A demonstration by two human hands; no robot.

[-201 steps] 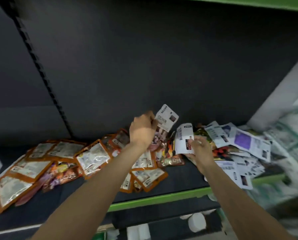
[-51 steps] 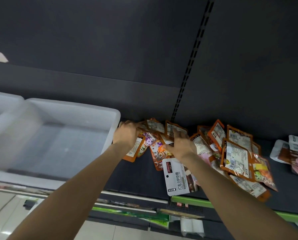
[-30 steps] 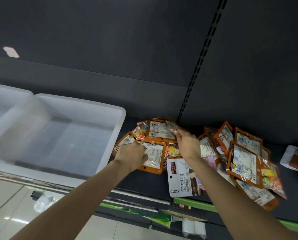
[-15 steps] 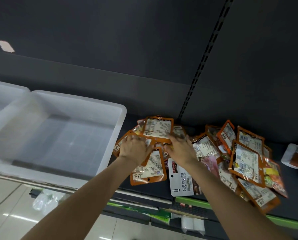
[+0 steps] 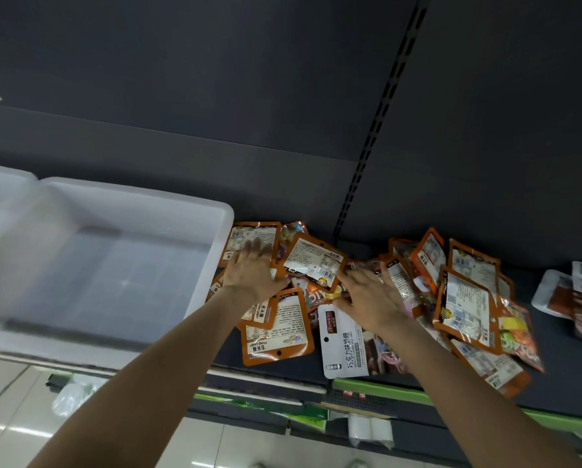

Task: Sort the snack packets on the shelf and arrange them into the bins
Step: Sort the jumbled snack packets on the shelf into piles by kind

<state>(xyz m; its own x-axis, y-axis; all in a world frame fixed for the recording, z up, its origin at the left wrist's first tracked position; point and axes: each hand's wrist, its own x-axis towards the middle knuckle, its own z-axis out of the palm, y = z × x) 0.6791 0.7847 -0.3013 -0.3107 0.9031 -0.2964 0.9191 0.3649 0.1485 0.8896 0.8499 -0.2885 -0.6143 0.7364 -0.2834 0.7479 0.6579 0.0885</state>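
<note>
Head view, left hand (image 5: pixel 251 273) flat on orange packets (image 5: pixel 276 327), right hand (image 5: pixel 367 297) fingers spread (tips hidden), bin (image 5: pixel 222 238) blurred.

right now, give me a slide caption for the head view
Left hand and right hand spread over orange snack packets beside an empty white bin.

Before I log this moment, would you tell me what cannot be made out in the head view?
- Right hand: fingertips buried among the orange packets, so its grip is unclear.
- White bin: motion-blurred, left side cut off by the frame edge.
- White packets at far right: cut off by the frame edge.
- White chocolate packet: top hidden under the right hand.
</note>
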